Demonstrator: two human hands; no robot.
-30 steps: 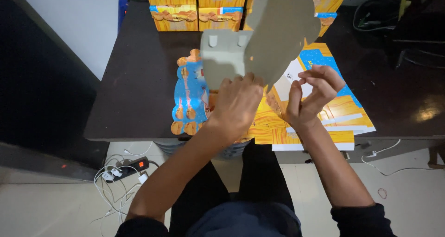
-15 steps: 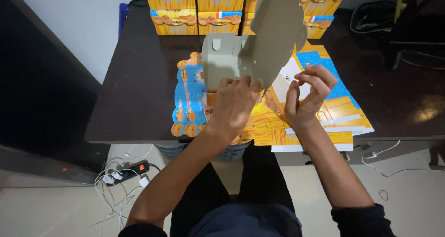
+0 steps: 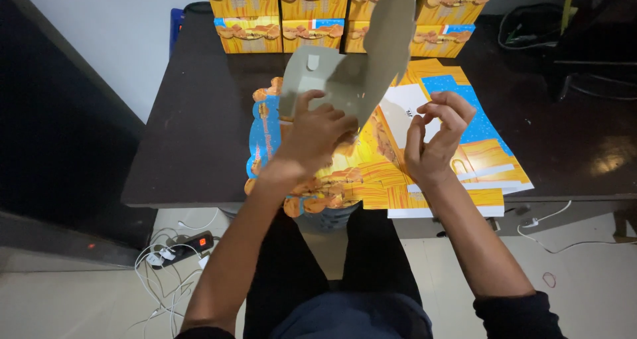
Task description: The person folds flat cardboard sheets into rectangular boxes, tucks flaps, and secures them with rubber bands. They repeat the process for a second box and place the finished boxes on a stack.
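**Carton blank half-raised, both hands on it**

Partly folded cardboard box blank (image 3: 352,73) is standing up over the middle of the dark surface (image 3: 199,146), grey unprinted inside facing the camera, one tall panel tilting up and to the right, a shorter flap with a small tab cut-out leaning left. Its printed orange-and-blue base is lying flat under the hands.

Left hand (image 3: 312,136) is pressing down on the lower part of the blank, fingers spread and curled over the fold; grip is clamped on the cardboard. Right hand (image 3: 434,136) is sitting just right of the raised panel, fingers curled, thumb and forefinger pinching toward each other over a white flap; cannot tell whether that grip is actually closing on the flap or just touching it.

Under and right of the blank, a stack of flat unfolded blanks (image 3: 464,160) is overhanging the near edge of the surface. Along the far edge, a row of finished orange boxes (image 3: 298,20) is sitting stacked two high, well apart from the hands.

On the floor lower left, a power strip (image 3: 189,245) with white cables is lying beside the surface.
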